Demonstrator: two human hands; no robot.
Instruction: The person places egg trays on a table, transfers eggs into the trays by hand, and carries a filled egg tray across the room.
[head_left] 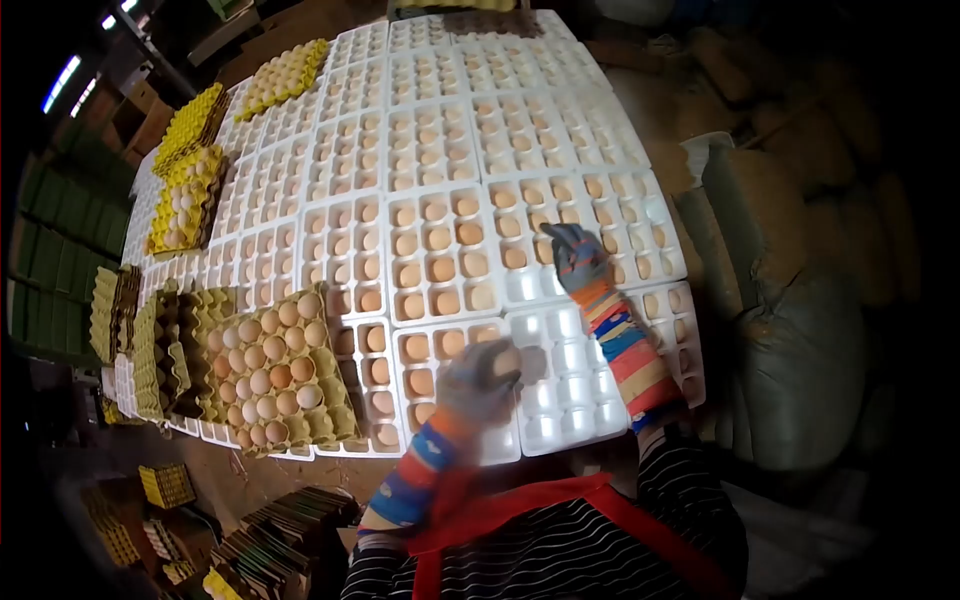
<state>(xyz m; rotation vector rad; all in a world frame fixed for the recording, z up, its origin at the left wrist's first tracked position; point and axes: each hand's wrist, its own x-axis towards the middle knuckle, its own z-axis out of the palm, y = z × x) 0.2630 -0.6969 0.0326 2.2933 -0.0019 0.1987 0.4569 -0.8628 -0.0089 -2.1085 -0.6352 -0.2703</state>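
Note:
My left hand (477, 382), in a grey glove and somewhat blurred, is closed around a pale egg (507, 361) above a white foam tray (512, 452) in the near row. Several brown eggs (420, 382) sit in that tray's left cells. Over the tray behind, my right hand (580, 258), also gloved, reaches with its fingers stretched to the left, close to the eggs (513, 254); I see nothing held in it. Between my hands lies a foam tray (570, 432) whose visible cells hold no eggs.
Rows of egg-filled foam trays (430, 150) cover the large table. At left, a pulp tray of eggs (265, 375) lies by stacked pulp trays (160, 350). Yellow egg trays (185, 200) stand farther back. Full sacks (800, 370) line the right side; cardboard dividers (285, 530) are below left.

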